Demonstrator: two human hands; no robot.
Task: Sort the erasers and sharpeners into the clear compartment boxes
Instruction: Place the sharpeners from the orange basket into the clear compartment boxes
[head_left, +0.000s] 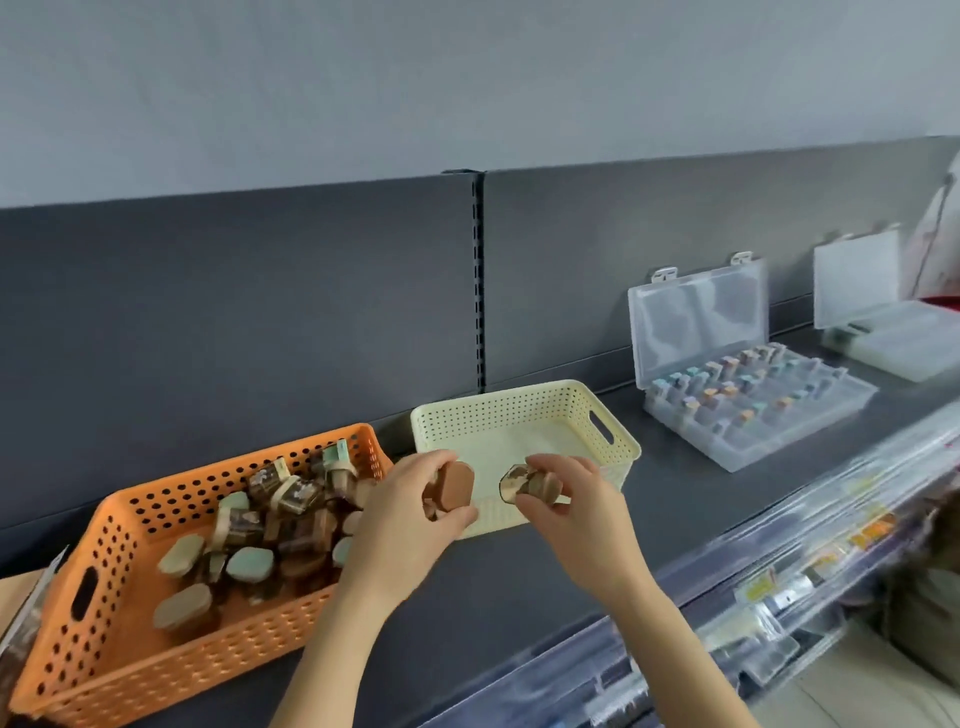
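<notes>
Holding: left hand, plain brown sharpener; right hand, patterned sharpener.

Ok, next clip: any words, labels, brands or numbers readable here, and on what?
Nothing can be read in this frame.
Shelf-edge tags: yellow and white print, too blurred.
Wrapped pieces in the orange basket: printed bands, too small.
Printed piece in the right hand: pattern only, unreadable.
Brown piece in the left hand: no lettering shows.
</notes>
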